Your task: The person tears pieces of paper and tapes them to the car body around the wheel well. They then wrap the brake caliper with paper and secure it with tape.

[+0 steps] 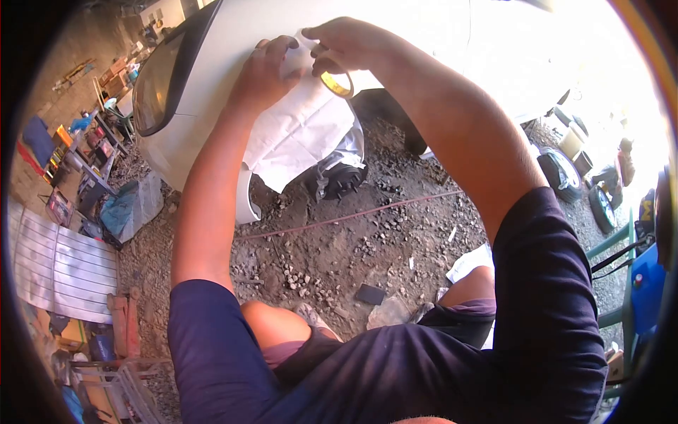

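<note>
Both hands work at the upper middle of the head view, against a white car body (pixel 395 21). My right hand (pixel 346 46) holds a roll of tape (pixel 347 91), which hangs below its curled fingers with its yellowish inner ring showing. My left hand (pixel 261 74) rests at the upper edge of a creased white paper sheet (pixel 300 134), its thumb and fingers apart. The sheet drapes over the car's wheel arch, and its lower edge hangs loose. Under it, a dark wheel hub (pixel 340 181) shows in part. Glare blurs the surface between my hands.
A thin reddish line (pixel 353 214) crosses the gravelly ground. The car's dark headlight (pixel 166 78) is at left. Cluttered shelves (pixel 95 159) and a blue plastic bag (pixel 131 205) lie beyond. Wheels (pixel 560 173) and a green metal frame (pixel 613 311) stand at right.
</note>
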Tool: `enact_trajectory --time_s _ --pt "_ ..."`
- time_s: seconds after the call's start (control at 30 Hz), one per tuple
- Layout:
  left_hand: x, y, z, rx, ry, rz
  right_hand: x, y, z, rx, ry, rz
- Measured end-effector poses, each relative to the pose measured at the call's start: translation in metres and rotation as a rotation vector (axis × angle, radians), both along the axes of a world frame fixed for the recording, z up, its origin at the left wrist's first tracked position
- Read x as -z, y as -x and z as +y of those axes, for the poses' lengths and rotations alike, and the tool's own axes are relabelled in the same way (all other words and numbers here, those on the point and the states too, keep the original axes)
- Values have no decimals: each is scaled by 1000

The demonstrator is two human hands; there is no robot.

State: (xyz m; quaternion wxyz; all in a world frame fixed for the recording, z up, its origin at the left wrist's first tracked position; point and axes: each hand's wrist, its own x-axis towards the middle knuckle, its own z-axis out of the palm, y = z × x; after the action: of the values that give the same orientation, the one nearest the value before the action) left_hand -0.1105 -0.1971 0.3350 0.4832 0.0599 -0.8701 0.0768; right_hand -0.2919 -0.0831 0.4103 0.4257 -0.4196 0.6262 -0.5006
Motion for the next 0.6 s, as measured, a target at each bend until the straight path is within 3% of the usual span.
enact_trajectory --time_s 0.17,0.33,0.4,0.47,0.53,0.6 --pt "-1 2 3 5 -41 22 -2 -3 -47 172 -118 196" --pt "1 4 -6 -9 -60 25 6 36 -68 48 -91 208" --pt "1 5 -3 -29 -19 40 20 61 -61 -295 538 1265" --pt "-3 3 2 -12 -22 32 13 57 -63 -232 382 1353" --pt "-3 5 -3 -43 -13 14 10 64 -69 -411 522 1512" --pt "-3 6 -3 3 71 79 11 67 -77 -400 480 1418"
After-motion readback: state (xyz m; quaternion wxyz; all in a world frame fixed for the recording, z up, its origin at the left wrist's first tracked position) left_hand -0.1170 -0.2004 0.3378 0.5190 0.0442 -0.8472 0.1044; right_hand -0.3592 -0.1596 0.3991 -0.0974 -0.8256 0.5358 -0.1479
